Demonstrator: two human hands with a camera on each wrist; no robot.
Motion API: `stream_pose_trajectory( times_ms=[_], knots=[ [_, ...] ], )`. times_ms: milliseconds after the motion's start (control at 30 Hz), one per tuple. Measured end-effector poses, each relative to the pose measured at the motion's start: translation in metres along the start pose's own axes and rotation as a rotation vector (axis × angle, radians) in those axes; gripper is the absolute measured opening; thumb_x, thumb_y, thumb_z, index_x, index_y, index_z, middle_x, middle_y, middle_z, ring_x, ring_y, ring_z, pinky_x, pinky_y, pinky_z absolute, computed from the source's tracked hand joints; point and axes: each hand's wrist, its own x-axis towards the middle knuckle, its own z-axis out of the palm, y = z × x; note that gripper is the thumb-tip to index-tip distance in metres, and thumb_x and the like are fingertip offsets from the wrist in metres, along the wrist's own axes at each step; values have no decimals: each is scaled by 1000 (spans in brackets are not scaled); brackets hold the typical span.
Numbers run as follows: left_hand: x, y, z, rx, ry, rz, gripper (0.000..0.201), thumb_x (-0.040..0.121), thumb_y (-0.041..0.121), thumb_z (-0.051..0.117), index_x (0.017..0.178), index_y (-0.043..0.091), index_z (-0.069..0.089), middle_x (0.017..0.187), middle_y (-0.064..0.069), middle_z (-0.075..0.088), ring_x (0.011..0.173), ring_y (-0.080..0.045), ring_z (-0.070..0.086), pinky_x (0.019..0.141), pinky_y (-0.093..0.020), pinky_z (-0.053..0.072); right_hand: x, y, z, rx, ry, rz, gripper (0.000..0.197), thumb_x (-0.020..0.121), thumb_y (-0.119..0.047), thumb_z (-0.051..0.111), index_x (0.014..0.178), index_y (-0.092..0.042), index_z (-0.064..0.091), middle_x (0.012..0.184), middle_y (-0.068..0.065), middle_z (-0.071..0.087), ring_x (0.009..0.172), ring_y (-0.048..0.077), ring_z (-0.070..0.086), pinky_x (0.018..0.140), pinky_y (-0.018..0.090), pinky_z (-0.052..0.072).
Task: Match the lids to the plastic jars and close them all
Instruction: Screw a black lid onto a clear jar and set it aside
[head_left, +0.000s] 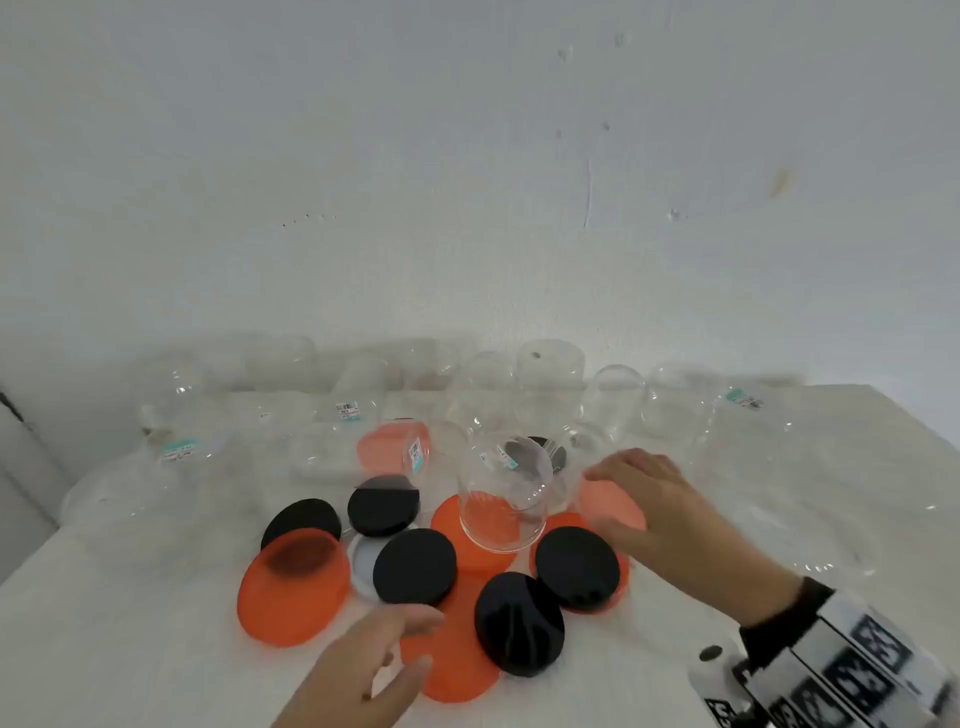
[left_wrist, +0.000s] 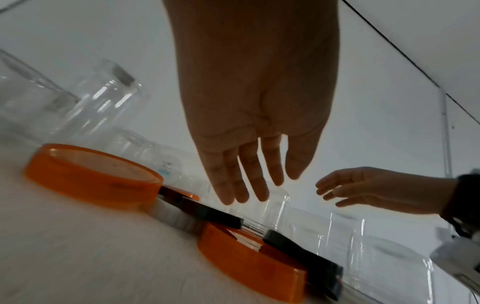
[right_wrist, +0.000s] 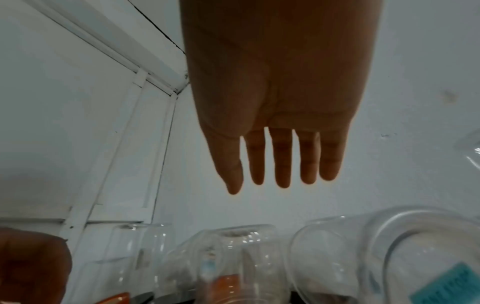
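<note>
Orange lids (head_left: 293, 587) and black lids (head_left: 414, 566) lie heaped in the middle of the white table (head_left: 130, 649). A small clear jar (head_left: 504, 493) stands mouth-down on an orange lid among them. Several more clear plastic jars (head_left: 550, 374) lie and stand along the back. My left hand (head_left: 384, 654) hovers open over the near lids, fingers straight, holding nothing. My right hand (head_left: 628, 499) reaches in from the right, open, just right of the small jar and above an orange lid (head_left: 613, 504). The wrist views show both palms empty: left hand (left_wrist: 246, 185), right hand (right_wrist: 280, 174).
A white wall (head_left: 467, 182) rises directly behind the jars. A large clear jar (head_left: 779, 467) lies on its side at the right, another (head_left: 171, 447) at the left. The table's left edge drops off near the wall corner (head_left: 21, 467).
</note>
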Motion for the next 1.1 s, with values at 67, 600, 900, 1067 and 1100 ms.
stream_pose_trajectory(
  times_ms=[67, 600, 900, 1067, 1100],
  knots=[
    [13, 0, 0, 104, 170, 40, 30, 94, 31, 56, 111, 51, 41, 120, 32, 50, 111, 24, 40, 91, -2, 35, 17, 9, 1, -39, 22, 78, 48, 89, -30, 63, 134, -25, 50, 129, -9, 45, 125, 13, 34, 101, 21, 30],
    [81, 18, 44, 611, -226, 187, 92, 81, 58, 61, 151, 30, 10, 157, 7, 5, 143, -12, 10, 116, -30, 14, 65, 44, 26, -91, -235, 442, 98, 72, -58, 71, 145, -27, 14, 127, 10, 41, 119, 36, 42, 83, 40, 38],
    [80, 21, 46, 607, -168, 121, 85, 81, 57, 60, 149, 29, 15, 152, 8, 18, 138, -13, 21, 112, -27, 21, 47, 41, 17, 41, -113, 498, 107, 71, -49, 71, 151, -23, 4, 134, 12, 37, 124, 35, 40, 92, 41, 40],
    [70, 25, 39, 526, -147, 54, 84, 80, 59, 60, 147, 32, 18, 150, 14, 19, 138, -8, 20, 113, -26, 23, 24, 38, 6, 215, -51, 488, 109, 66, -41, 78, 148, -19, 11, 118, 1, 29, 118, 27, 40, 85, 33, 38],
    [67, 27, 37, 496, -141, 45, 84, 79, 60, 60, 147, 33, 19, 149, 15, 20, 136, -5, 22, 113, -26, 25, 19, 38, 4, 247, -46, 492, 109, 64, -39, 80, 148, -18, 13, 120, 0, 29, 116, 25, 41, 84, 32, 38]
  ],
)
